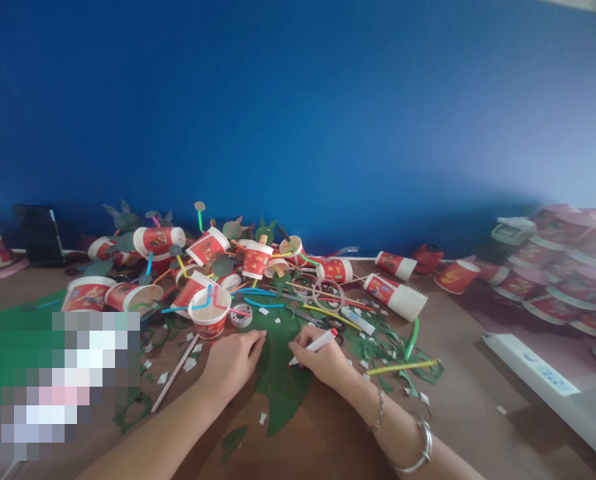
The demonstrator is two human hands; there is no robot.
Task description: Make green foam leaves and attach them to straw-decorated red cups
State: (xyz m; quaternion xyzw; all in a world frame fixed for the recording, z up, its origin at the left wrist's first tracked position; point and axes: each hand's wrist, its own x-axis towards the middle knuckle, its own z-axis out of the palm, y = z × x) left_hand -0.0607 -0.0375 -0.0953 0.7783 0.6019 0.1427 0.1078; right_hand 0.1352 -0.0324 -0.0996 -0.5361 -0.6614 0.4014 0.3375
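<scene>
Our right fingers (299,353) pinch a marker (321,341), likely for control, while our empty, half-curled left fingers (256,339) seemingly steady green paper (284,393).

White power strip (545,381) at right; red cups (571,270) piled beyond it; blue wall (283,120) behind.

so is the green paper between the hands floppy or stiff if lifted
The paper looks thin and flat, so probably light and floppy. Its narrow near end may droop first. Lying on a smooth-looking table, it could slide if nudged.
</scene>
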